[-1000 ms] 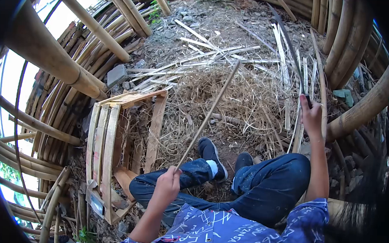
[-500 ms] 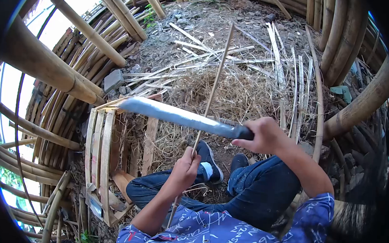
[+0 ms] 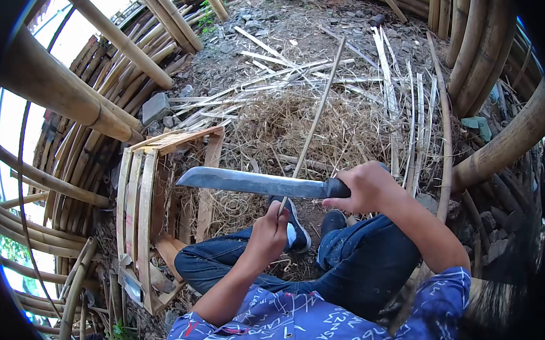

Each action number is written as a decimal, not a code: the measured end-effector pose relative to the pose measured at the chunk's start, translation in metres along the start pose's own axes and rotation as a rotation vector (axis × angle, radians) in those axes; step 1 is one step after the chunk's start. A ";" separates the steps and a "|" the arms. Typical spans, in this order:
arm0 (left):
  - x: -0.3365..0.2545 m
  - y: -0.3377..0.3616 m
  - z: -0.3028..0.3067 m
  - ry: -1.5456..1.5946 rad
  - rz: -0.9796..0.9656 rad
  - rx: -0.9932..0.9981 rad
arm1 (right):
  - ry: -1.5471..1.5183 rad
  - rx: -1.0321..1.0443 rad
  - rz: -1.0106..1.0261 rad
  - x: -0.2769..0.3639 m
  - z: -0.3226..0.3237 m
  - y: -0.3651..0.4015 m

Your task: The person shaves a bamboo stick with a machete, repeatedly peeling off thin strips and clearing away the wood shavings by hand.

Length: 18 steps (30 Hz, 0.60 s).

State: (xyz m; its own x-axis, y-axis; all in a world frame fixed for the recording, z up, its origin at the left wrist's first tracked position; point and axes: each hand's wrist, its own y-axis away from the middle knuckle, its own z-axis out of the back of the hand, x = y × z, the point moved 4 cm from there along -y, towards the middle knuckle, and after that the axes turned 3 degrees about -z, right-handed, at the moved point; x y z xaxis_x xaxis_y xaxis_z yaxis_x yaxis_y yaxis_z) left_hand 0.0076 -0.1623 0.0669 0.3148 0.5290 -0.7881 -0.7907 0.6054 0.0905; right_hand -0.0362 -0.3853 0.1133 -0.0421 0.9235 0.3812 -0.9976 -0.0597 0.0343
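My left hand is closed round the lower part of a long thin bamboo strip, which slants up and away over the pile of shavings. My right hand grips the dark handle of a large knife. The broad blade points left, roughly level, and crosses the strip just above my left hand. Whether blade and strip touch is hard to tell.
A slatted wooden crate stands at the left. Curly shavings and split strips cover the ground ahead. Bamboo poles lean on both sides. A grey block lies beyond the crate.
The knife has dropped slightly and lies more level, its blade lower along the strip. The strip's far end has shifted right, and my left hand has moved a little right and up.
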 end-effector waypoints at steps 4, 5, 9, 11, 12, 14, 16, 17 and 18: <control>0.001 0.001 0.003 -0.013 -0.015 0.010 | 0.059 -0.024 -0.011 -0.006 -0.001 0.002; 0.000 0.002 0.005 0.023 -0.021 0.019 | 0.060 -0.035 -0.014 -0.008 0.000 0.002; -0.010 0.003 0.012 0.065 -0.010 0.056 | 0.060 -0.166 0.075 -0.010 0.004 0.003; -0.009 0.003 0.013 0.081 -0.015 0.058 | 0.066 -0.179 0.086 -0.011 0.005 0.002; -0.009 0.003 0.013 0.094 -0.022 0.061 | 0.071 -0.195 0.094 -0.011 0.005 0.002; -0.009 0.004 0.014 0.096 -0.002 0.067 | 0.086 -0.203 0.099 -0.011 0.005 0.003; -0.009 0.005 0.015 0.098 0.017 0.070 | 0.100 -0.214 0.106 -0.011 0.005 0.003; -0.009 0.006 0.015 0.096 0.019 0.073 | 0.110 -0.212 0.104 -0.011 0.005 0.003; -0.008 0.006 0.015 0.094 0.021 0.075 | 0.120 -0.209 0.103 -0.011 0.005 0.003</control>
State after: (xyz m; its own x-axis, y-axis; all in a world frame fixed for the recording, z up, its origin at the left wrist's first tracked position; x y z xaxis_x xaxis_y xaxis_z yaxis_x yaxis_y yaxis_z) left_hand 0.0077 -0.1540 0.0829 0.2454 0.4856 -0.8390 -0.7537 0.6399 0.1499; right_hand -0.0382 -0.3978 0.1135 -0.1376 0.9557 0.2604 -0.9768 -0.0873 -0.1956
